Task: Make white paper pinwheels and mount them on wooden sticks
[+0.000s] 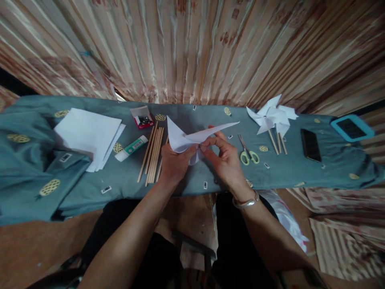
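Between my hands is a white paper pinwheel (183, 138), its blades partly folded in toward the middle. My left hand (177, 162) is closed on its near left side, the thumb pressing close to the centre. At the centre, the thumb and forefinger of my right hand (222, 154) pinch together; whether a small pin sits between them I cannot make out. Just left of my left hand lie several thin wooden sticks (154, 154). Green-handled scissors (248, 151) lie to the right of my right hand.
Left on the cloth-covered table (126, 188) are white paper sheets (90, 132), a glue stick (131, 148) and a small red box (142, 117) of metal pieces. Finished pinwheels (272, 114) on sticks, a dark phone (311, 144) and a blue-framed device (352, 127) lie right. A curtain (192, 52) hangs behind.
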A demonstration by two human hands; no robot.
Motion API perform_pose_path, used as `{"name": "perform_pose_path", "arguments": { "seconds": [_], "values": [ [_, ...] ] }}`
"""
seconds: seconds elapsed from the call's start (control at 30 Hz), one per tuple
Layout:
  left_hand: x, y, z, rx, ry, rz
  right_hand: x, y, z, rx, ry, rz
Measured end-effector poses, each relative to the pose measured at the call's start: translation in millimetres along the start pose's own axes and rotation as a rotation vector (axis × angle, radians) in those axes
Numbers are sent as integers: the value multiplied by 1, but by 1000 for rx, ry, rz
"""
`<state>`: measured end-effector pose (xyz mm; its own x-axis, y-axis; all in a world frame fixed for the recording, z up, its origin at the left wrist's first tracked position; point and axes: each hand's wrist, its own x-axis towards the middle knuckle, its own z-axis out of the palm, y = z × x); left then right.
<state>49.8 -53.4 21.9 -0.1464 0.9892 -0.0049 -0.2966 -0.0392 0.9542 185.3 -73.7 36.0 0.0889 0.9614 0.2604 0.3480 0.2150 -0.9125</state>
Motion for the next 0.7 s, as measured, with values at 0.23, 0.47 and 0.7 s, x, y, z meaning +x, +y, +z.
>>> {"name": "perform_pose_path", "arguments": {
  "seconds": [0.23, 0.47, 0.7],
  "values": [
    [-2, 4, 0, -41, -44, -63, 0, 7, 1, 30, -2, 72],
    [-1, 4, 1, -37, -29, -41, 0, 10, 1, 38, 10, 80],
    [-2, 0, -2, -19, -49, -39, -1, 11, 0, 31, 71, 58]
  ]
}}
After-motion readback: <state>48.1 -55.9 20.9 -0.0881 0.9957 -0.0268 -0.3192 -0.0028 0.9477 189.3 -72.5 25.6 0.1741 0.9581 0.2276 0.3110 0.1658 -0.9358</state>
